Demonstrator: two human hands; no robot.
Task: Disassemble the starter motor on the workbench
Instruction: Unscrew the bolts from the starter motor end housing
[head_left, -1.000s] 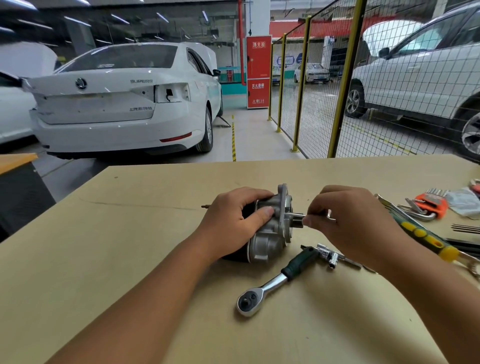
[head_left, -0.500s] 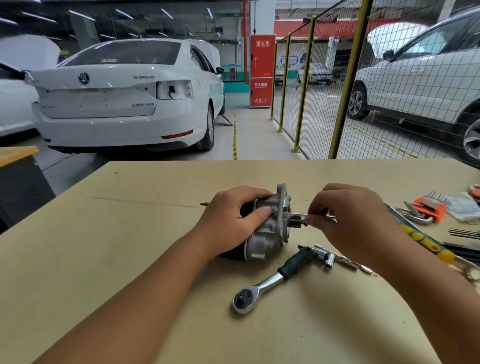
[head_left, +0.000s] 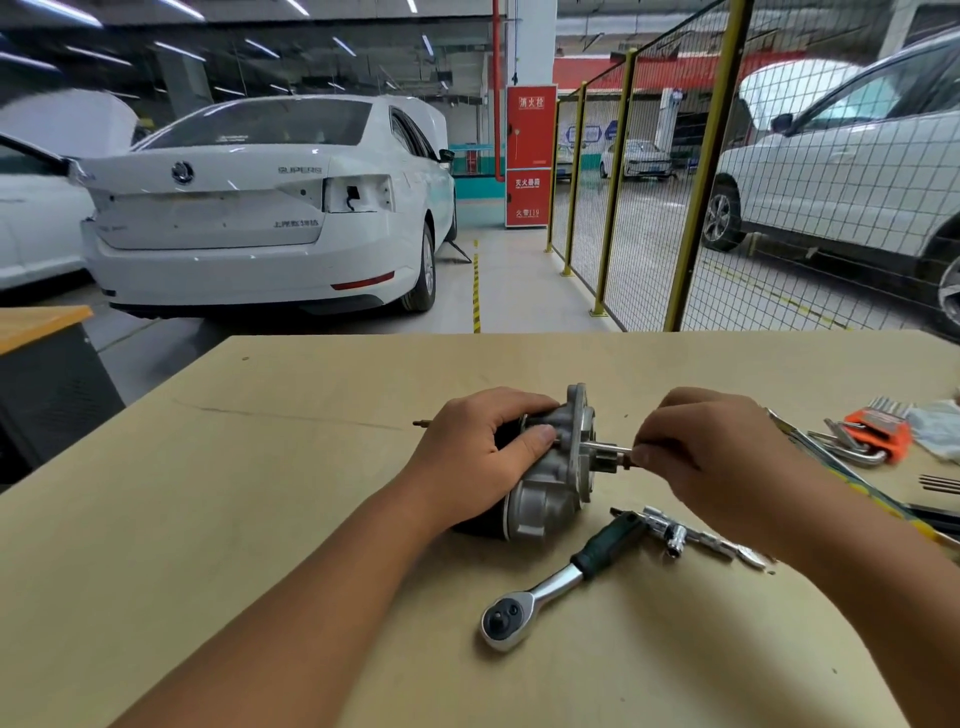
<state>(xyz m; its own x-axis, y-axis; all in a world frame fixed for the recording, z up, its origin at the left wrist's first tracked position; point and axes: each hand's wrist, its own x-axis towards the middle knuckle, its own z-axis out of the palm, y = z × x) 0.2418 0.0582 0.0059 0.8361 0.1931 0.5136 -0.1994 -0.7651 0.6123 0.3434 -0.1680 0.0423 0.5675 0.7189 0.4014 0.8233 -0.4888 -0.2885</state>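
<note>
Motor (head_left: 550, 483) mid-desk (head_left: 260, 519), my left hand (head_left: 483, 457) clamped on its body | right hand (head_left: 701, 457) pinching a bolt (head_left: 608, 448) at the flange | change: almost nothing in a second, so I judge the bolt still backing out | ratchet (head_left: 561, 577) idle, near.

Starter motor (head_left: 553, 467) on workbench (head_left: 260, 519); ratchet (head_left: 561, 577) just before it.
</note>
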